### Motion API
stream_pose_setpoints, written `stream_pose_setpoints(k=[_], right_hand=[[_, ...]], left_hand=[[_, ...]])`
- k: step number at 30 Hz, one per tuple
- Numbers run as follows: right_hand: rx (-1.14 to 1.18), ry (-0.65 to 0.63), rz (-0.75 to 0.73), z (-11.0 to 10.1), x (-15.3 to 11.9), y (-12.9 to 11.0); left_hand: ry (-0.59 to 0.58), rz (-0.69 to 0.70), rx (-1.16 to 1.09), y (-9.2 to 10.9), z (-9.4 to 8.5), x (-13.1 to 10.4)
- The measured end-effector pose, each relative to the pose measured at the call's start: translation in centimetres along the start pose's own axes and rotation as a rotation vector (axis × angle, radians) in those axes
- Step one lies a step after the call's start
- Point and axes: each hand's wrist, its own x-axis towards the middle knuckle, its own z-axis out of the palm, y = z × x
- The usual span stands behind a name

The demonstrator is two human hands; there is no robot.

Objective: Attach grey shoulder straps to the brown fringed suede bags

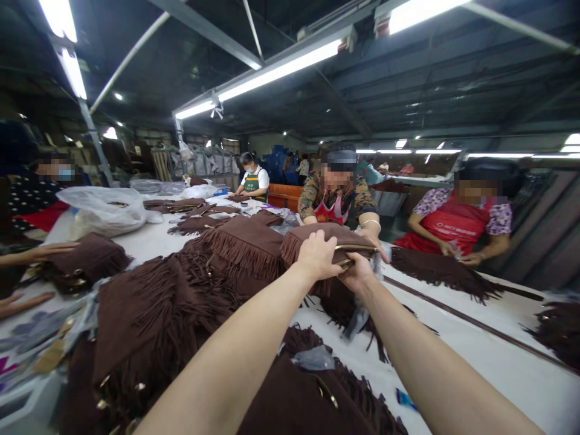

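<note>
A brown fringed handbag [296,240] with a gold-coloured zipper [357,247] is held out over the table. My left hand [319,257] lies across its near side, fingers bent over the top and the thumb by the zipper. At the bag's lower right edge, my right hand [359,275] grips it from beneath, its fingers partly hidden. Opposite me, a co-worker in a camouflage top also has a hand [383,244] at the bag's right end. More brown fringed bags [140,308] are heaped left of my arms, and another bag [312,393] lies below them.
White table [480,338] shows at right, with a long brown strap [471,320] along it. A co-worker in a red apron handles a fringed bag [439,269]. A co-worker's hands reach in from the left beside a bag [88,260]. A white plastic bag [106,208] stands behind.
</note>
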Motion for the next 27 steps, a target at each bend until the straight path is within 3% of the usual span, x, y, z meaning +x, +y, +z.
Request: stream_pose_setpoints(k=[4,10,13,16,19,21,23,24,27], right_hand=[[-0.031,0.036,0.063,0.3,-1.5,-0.2],[-0.113,-0.064,0.102,1.6,-5.8,-0.7],[-0.179,-0.093,0.076,1.7,-8.6,-2.6],[-0.303,-0.084,0.067,-0.1,-12.9,-5.7],[-0.498,0.0,0.103,-4.2,-18.6,-8.3],[-0.637,0.092,0.128,-8.2,-22.7,-8.5],[-0.787,0.169,0.128,-13.1,-26.6,-7.0],[-0.967,0.162,0.089,-15.7,-28.4,-5.6],[-1.356,0.173,-0.161,-23.2,-33.1,-0.1]], left_hand=[[-0.071,-0.011,-0.037,-0.8,0.2,-0.2],[-0.25,-0.046,-0.121,-1.8,1.1,-2.6],[-0.367,-0.02,-0.157,-0.5,1.1,-6.6],[-0.49,0.083,-0.204,1.4,0.7,-13.1],[-0.527,0.199,-0.275,2.6,0.1,-19.9],[-0.51,0.18,-0.28,3.0,0.0,-22.6],[-0.48,0.085,-0.231,3.5,0.4,-22.9],[-0.464,0.032,-0.197,4.0,0.7,-22.3],[-0.436,-0.089,-0.11,5.9,2.8,-18.7]])
